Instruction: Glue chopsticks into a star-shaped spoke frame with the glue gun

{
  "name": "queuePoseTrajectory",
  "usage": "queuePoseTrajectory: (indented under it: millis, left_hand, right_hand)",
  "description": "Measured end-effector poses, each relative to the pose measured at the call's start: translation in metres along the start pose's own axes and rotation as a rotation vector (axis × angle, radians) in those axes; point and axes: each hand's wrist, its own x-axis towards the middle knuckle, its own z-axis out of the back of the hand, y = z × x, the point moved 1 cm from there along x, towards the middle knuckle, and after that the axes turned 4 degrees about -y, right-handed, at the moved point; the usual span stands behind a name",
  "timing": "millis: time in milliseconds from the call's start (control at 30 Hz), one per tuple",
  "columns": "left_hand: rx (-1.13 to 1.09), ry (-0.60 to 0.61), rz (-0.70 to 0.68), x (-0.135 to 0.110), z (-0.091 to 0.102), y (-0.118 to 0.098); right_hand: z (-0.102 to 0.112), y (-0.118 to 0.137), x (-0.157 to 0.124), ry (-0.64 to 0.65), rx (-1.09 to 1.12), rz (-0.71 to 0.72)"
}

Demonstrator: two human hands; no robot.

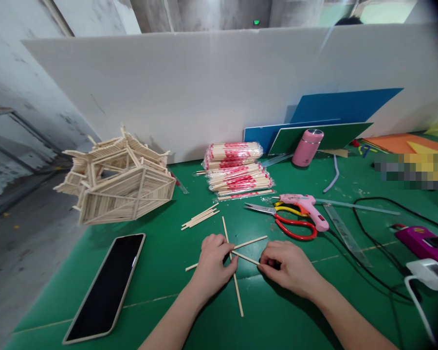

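Note:
Several wooden chopsticks cross each other on the green table in the middle of the head view. My left hand [215,260] pinches them where they meet, its fingertips closed over the crossing. One long chopstick [238,291] runs from beyond that hand toward me, and another chopstick [255,241] slants out to the upper right. A short stick [246,257] reaches from the crossing to my right hand [288,267], whose thumb and fingers are closed on its end. A few loose cut sticks [200,217] lie just beyond my left hand.
Left stand a wooden stick model [127,194] and a phone [105,287]. Wrapped chopstick packs [237,177] lie behind the hands. Red-handled scissors [295,229], a pink glue gun [310,208] with its cable and a pink bottle [307,148] are right. A white board [168,87] borders the back.

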Motion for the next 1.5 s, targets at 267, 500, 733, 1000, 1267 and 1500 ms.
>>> queuePoseTrajectory:
  millis: [267,500,733,1000,1267,1500]
  left_hand:
    - [0.006,-0.001,-0.007,0.0,-0.001,0.0]
    - [-0.037,-0.066,-0.023,-0.003,0.003,0.002]
    - [-0.011,-0.086,-0.024,-0.008,0.006,0.004]
    - [-0.071,-0.098,-0.091,-0.004,0.001,0.006]
    - [-0.111,-0.077,-0.067,-0.002,0.001,0.005]
    - [-0.137,-0.091,-0.071,-0.002,-0.003,0.009]
  right_hand:
    - [-0.002,-0.002,-0.001,-0.025,0.035,-0.001]
    - [0.001,-0.004,-0.004,-0.088,0.143,-0.076]
    - [-0.006,0.011,-0.001,-0.119,-0.01,0.025]
    - [-0.016,0.008,0.002,-0.104,-0.056,0.043]
    - [-0.019,0.008,0.004,-0.098,-0.06,0.054]
    - [-0.019,0.008,0.004,-0.096,-0.071,0.071]
